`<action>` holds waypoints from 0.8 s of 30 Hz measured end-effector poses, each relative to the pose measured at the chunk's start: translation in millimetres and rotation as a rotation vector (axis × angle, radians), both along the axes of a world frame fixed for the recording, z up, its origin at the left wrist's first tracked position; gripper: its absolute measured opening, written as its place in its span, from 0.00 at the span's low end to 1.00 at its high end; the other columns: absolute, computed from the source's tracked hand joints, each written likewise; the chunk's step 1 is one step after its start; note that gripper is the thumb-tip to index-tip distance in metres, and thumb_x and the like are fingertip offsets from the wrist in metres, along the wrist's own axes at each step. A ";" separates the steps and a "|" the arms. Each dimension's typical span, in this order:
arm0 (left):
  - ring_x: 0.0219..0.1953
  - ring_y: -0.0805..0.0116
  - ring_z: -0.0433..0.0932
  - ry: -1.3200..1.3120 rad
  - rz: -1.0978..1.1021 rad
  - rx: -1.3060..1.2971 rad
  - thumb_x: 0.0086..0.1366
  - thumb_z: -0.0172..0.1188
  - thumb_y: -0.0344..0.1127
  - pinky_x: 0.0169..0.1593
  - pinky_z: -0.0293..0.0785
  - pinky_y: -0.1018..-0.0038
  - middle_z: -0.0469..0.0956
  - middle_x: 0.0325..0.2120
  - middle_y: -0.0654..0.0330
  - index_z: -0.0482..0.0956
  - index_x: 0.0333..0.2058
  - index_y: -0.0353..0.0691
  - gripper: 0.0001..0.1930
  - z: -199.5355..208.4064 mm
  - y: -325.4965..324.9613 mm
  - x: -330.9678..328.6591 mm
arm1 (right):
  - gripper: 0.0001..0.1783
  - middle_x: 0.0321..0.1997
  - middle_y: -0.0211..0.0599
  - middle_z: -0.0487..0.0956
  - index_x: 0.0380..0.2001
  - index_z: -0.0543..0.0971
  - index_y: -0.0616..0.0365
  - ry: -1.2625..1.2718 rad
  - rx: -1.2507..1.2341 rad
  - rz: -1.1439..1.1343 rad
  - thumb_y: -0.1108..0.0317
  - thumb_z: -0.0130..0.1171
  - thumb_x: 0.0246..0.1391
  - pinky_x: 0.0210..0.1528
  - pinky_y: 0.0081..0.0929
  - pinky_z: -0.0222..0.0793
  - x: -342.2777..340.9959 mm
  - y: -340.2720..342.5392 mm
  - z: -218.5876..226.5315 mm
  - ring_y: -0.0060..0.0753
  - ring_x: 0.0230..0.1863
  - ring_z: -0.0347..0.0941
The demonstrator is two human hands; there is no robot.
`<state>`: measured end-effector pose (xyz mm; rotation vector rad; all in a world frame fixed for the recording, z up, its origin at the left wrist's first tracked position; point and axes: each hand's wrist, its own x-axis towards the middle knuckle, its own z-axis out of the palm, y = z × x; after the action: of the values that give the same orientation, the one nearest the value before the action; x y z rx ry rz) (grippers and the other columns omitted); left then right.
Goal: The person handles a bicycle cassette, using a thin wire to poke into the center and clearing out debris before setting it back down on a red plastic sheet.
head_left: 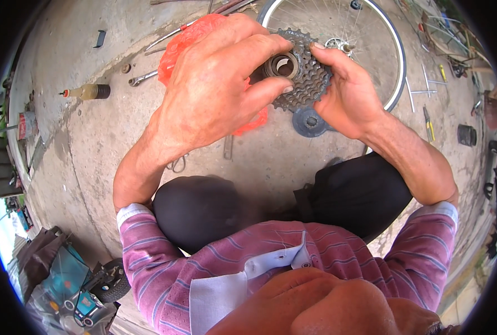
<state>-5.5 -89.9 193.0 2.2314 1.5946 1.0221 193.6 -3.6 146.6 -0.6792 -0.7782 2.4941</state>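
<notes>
A person squats on a concrete floor (293,178), seen from above, holding a stack of dark bicycle cogs (310,84) up in front of them, over the floor and between both hands. The left hand (220,84) curls in from the left, its thumb below and fingers above, gripping the cogs around the raised ring (282,66) at their centre. The ring's round opening faces the person. The right hand (352,92) grips the stack's right edge, thumb on top; its other fingers are largely hidden behind.

Beyond the hands, a spoked wheel (401,58) lies on the floor, and a dark disc (310,124) shows just below the cogs. A crumpled red bag (190,44) lies partly behind the left hand. To the left are a wrench (145,77) and an oil bottle (89,92) on its side; to the right, a yellow-handled tool (429,125) and a black cylinder (467,135). The person wears a striped pink shirt (153,273) and black trousers (366,192).
</notes>
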 end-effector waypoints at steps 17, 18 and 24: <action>0.35 0.65 0.78 0.048 0.047 0.170 0.49 0.72 0.25 0.37 0.76 0.72 0.78 0.36 0.60 0.84 0.38 0.40 0.15 -16.4 -5.7 -1.9 | 0.20 0.46 0.38 0.81 0.51 0.76 0.62 -0.032 -0.003 -0.006 0.58 0.43 0.68 0.57 0.37 0.72 -6.0 -4.4 1.7 0.33 0.49 0.78; 0.35 0.65 0.78 0.073 0.044 0.180 0.49 0.72 0.25 0.37 0.76 0.71 0.78 0.36 0.60 0.84 0.37 0.40 0.14 -16.6 -5.5 -1.1 | 0.20 0.46 0.38 0.81 0.50 0.76 0.62 -0.038 0.001 -0.005 0.58 0.43 0.68 0.57 0.37 0.72 -5.7 -4.1 1.1 0.33 0.49 0.78; 0.35 0.64 0.78 0.213 0.077 0.160 0.49 0.72 0.28 0.36 0.75 0.70 0.77 0.32 0.63 0.83 0.34 0.41 0.12 -9.2 -5.1 6.5 | 0.20 0.47 0.38 0.81 0.51 0.75 0.62 -0.009 0.022 0.030 0.58 0.43 0.68 0.57 0.39 0.72 -4.3 0.0 -1.4 0.34 0.49 0.78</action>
<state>0.9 -95.0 183.8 2.4753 1.7538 0.9916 189.3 -3.6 145.2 -0.6771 -0.8235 2.5070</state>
